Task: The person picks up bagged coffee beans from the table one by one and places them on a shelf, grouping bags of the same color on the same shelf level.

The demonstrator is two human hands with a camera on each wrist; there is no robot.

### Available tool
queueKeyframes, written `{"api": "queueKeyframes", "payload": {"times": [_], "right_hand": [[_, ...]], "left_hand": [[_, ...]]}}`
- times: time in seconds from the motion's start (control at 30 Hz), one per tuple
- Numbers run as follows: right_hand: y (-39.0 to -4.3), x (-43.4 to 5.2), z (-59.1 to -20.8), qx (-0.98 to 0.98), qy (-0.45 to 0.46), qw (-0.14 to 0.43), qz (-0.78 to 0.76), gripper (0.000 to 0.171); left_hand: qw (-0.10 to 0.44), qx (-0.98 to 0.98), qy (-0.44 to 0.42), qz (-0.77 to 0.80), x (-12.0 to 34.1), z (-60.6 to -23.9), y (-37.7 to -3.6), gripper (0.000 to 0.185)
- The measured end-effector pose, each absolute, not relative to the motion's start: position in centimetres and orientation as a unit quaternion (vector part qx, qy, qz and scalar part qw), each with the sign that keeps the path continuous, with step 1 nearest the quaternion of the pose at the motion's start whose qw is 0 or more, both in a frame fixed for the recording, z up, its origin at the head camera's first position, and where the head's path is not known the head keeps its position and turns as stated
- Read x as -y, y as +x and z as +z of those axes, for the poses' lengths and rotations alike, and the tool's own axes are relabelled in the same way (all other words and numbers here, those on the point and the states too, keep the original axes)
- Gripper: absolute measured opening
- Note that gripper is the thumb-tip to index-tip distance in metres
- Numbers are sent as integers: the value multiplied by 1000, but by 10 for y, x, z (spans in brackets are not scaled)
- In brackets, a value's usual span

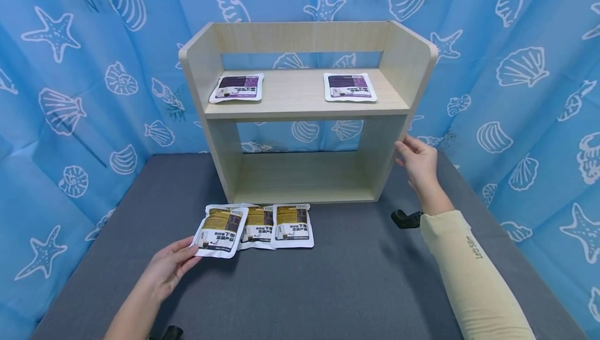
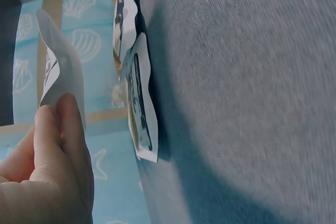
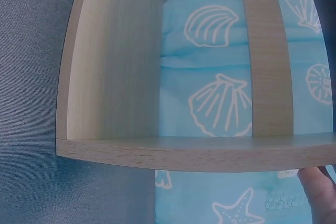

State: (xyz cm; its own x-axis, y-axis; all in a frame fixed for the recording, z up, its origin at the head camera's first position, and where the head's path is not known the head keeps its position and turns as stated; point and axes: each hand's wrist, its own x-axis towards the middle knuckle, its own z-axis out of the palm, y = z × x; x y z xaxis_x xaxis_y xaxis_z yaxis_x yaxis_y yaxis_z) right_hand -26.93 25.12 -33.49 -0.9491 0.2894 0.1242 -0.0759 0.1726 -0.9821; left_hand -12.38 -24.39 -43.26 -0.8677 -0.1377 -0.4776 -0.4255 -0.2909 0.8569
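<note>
In the head view, my left hand (image 1: 169,267) pinches the lower left corner of a white pouch (image 1: 217,230) with a gold and brown label. In the left wrist view the held pouch (image 2: 68,77) is raised off the table, tilted on edge to the camera. Beside it lie another gold-labelled pouch (image 1: 258,228), partly covered by it, and one more pouch (image 1: 292,225) on the right. My right hand (image 1: 419,163) touches the right side panel of a two-level wooden shelf (image 1: 300,110) from outside. A fingertip meets the panel (image 3: 194,153) in the right wrist view.
On the shelf's upper board, a purple-labelled pouch (image 1: 236,88) lies at the left and another purple-labelled pouch (image 1: 350,87) at the right. The shelf stands on a grey cloth-covered table (image 1: 328,293). A blue shell-print curtain (image 1: 469,33) hangs behind and at both sides.
</note>
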Motion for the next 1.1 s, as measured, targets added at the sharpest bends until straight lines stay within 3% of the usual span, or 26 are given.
{"api": "queueKeyframes", "payload": {"times": [1.1], "right_hand": [[-270, -250, -338, 754, -66, 159, 634, 46]], "left_hand": [[93, -559, -173, 805, 201, -432, -134, 50]]}}
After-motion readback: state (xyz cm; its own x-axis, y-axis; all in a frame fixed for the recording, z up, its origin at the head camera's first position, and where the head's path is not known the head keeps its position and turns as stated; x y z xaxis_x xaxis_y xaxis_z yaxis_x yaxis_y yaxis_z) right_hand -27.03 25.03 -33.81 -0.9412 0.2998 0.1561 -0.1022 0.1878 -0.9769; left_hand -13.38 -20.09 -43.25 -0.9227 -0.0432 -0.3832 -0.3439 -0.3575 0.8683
